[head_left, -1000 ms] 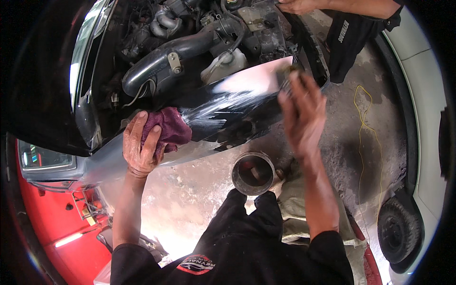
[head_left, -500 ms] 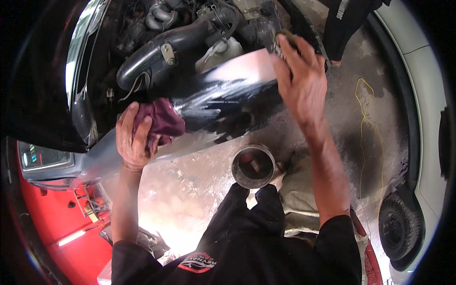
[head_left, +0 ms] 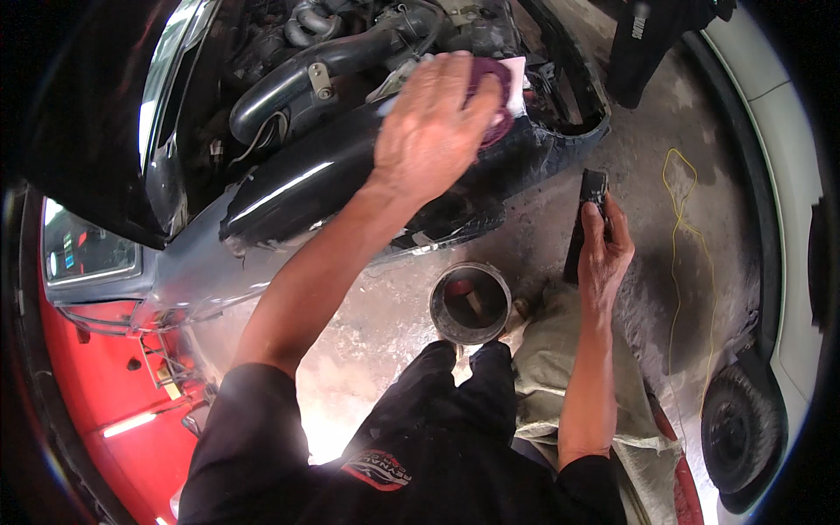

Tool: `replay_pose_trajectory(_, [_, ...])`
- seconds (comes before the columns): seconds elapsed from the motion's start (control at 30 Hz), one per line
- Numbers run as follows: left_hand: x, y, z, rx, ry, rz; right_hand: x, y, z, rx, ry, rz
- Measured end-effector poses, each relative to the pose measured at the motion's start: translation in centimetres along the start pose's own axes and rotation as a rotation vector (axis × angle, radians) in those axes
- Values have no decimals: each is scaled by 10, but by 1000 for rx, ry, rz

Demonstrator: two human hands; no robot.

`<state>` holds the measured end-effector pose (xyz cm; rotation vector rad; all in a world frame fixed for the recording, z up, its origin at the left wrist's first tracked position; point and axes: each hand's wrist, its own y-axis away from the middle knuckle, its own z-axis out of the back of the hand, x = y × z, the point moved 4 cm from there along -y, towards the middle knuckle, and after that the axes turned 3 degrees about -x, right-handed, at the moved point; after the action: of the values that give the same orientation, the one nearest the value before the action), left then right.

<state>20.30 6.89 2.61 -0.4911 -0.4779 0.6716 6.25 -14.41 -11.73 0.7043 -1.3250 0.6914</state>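
Stretched across the car fender (head_left: 297, 188), my left hand (head_left: 429, 131) presses a folded maroon cloth (head_left: 500, 114) against its far right end. The fender looks glossy black, with a pale patch beside the cloth. Off to the right, away from the car, my right hand (head_left: 607, 249) grips a long black sanding block (head_left: 594, 184) between thumb and fingers. My left hand covers part of the cloth and of the surface beneath it.
A round bucket (head_left: 444, 327) with a reddish thing inside stands before my legs. Engine parts (head_left: 271, 96) lie exposed beyond the fender. A yellow cord (head_left: 675, 227) trails on the floor at right, near a white car (head_left: 792, 175) and a wheel (head_left: 739, 424). Another person's dark-clothed leg (head_left: 643, 52) is at top right.
My left hand has swept the cloth rightward along the fender, and the pale wet streaks are gone behind it. My right hand has left the fender's right end, moving down with the sanding block.
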Motion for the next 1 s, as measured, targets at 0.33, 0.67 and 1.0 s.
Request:
replay_pose_trajectory(0.33, [-69, 3, -47, 26, 69, -313, 7, 19, -4, 12, -218, 15])
replay_pose_trajectory(0.67, [-74, 204, -25, 310, 347, -197, 35, 32, -53, -18, 43, 186])
replay_pose_trajectory(1.0, [-61, 336, -20, 545, 864, 18, 91, 60, -133, -261, 245, 290])
